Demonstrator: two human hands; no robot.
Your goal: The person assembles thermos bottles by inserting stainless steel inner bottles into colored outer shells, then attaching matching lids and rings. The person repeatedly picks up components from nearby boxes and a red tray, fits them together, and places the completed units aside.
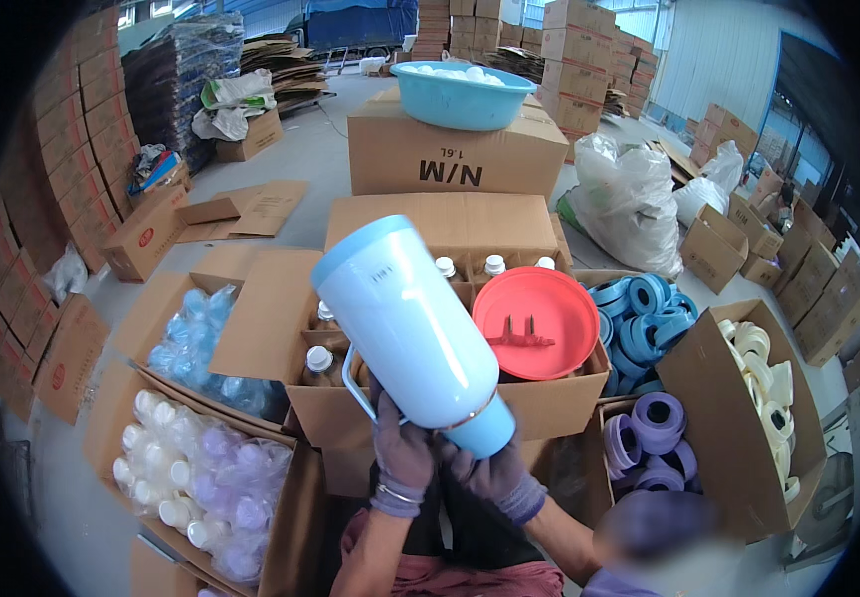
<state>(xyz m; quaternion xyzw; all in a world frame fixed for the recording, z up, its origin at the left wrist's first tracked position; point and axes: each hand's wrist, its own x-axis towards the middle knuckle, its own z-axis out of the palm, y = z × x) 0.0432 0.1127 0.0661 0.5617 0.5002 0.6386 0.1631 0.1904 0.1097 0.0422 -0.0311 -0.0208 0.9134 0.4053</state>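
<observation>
A light blue plastic jug [412, 328] with a handle is held up in front of me, tilted, its base pointing toward me. My left hand [402, 456], in a purple glove, grips the jug near its handle at the lower end. My right hand [501, 478], also gloved, closes around the darker blue end piece [484, 430] of the jug. Behind the jug an open carton [281, 328] holds several capped bottles, and a red round lid [536, 320] rests on its rim.
Open cartons surround me: blue caps in a bag [191, 343] at left, white and purple caps [201, 478] lower left, blue rings [644, 318], purple rings [654, 428] and cream rings [763, 398] at right. A blue basin [462, 95] tops a closed carton ahead.
</observation>
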